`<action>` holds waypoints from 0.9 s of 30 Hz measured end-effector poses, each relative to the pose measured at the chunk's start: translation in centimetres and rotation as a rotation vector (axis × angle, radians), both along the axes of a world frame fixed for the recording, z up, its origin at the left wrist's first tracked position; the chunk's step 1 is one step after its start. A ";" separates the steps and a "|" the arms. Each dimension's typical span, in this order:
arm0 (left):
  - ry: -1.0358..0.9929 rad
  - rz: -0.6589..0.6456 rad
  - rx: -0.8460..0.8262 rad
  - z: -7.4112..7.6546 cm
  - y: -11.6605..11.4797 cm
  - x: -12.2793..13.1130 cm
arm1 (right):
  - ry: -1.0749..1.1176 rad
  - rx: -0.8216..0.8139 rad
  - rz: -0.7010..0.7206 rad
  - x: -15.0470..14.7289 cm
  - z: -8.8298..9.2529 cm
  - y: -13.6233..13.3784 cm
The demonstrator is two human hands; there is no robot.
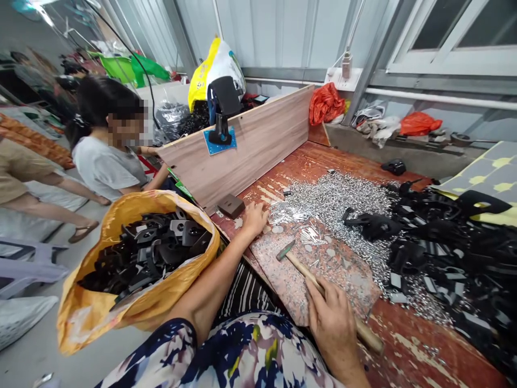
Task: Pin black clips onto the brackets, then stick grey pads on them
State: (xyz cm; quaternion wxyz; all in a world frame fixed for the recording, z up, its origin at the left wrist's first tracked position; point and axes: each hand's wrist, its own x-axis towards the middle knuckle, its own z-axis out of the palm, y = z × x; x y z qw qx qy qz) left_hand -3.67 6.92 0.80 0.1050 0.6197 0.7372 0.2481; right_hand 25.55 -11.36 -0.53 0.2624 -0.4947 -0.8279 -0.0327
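Observation:
My right hand is wrapped round the wooden handle of a small hammer. The hammer's head lies over a speckled stone slab, pointing away to the left. At the slab's far left corner is my left hand, fingers curled together beside a heap of small shiny metal pins; whatever they hold is hidden. A small bunch of straight pins lies on the slab between the hammer head and the heap.
Black plastic parts pile up on the right. A yellow sack of similar parts stands left of my arm. A brown block sits by the wooden board. Beyond the board is a seated person.

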 end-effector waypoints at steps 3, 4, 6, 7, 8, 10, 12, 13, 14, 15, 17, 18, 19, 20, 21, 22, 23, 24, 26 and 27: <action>-0.014 -0.103 0.023 0.5 0.1 -0.2 | -0.003 -0.007 0.000 0.0 0.1 0.0; -0.010 -0.111 0.028 0.5 -0.1 -0.4 | -0.006 -0.012 -0.002 -0.1 0.1 -0.1; 0.009 -0.080 0.025 0.2 -0.4 -1.0 | -0.010 -0.019 -0.007 -0.1 0.2 -0.1; 0.022 -0.059 0.013 -0.1 -0.5 -1.3 | -0.012 -0.022 -0.010 -0.1 0.2 -0.1; 0.036 -0.043 -0.005 -0.4 -0.7 -1.5 | -0.014 -0.021 -0.010 0.0 0.2 -0.1; 0.061 -0.043 -0.049 -1.1 -1.0 -1.8 | -0.025 -0.007 -0.002 0.0 0.1 -0.2; 0.084 -0.080 -0.086 -1.5 -1.3 -2.0 | -0.029 0.008 -0.004 -0.1 0.1 -0.2; 0.093 -0.106 -0.097 -1.6 -1.4 -2.2 | -0.027 0.008 -0.008 -0.1 0.0 -0.3; 0.102 -0.136 -0.104 -1.5 -1.5 -2.3 | -0.018 0.005 -0.017 -0.2 0.0 -0.3; 0.110 -0.165 -0.105 -1.4 -1.6 -2.5 | -0.005 0.001 -0.029 -0.3 0.0 -0.4; 0.123 -0.211 -0.099 -1.3 -1.7 -2.7 | 0.025 0.002 -0.050 -0.5 0.1 -0.5; 0.133 -0.215 -0.096 -1.3 -1.6 -2.7 | 0.037 0.011 -0.055 -0.6 0.2 -0.5; 0.151 -0.206 -0.095 -1.3 -1.4 -2.6 | 0.047 0.019 -0.058 -0.7 0.3 -0.5; 0.177 -0.189 -0.097 -1.5 -1.1 -2.5 | 0.055 0.024 -0.059 -0.8 0.4 -0.5; 0.208 -0.168 -0.101 -1.6 -0.7 -2.2 | 0.064 0.028 -0.059 -0.9 0.4 -0.5; 0.238 -0.149 -0.104 -1.8 -0.1 -2.0 | 0.076 0.032 -0.060 -0.9 0.4 -0.5; 0.261 -0.135 -0.105 -2.0 0.6 -1.6 | 0.090 0.036 -0.063 -1.0 0.3 -0.4; 0.273 -0.128 -0.102 -2.2 1.5 -1.3 | 0.104 0.040 -0.069 -1.0 0.2 -0.4; 0.261 -0.120 -0.089 -2.5 3.4 -0.6 | 0.127 0.050 -0.077 -1.1 -0.2 -0.4; 0.248 -0.113 -0.080 -2.6 4.4 -0.1 | 0.133 0.054 -0.080 -1.1 -0.3 -0.3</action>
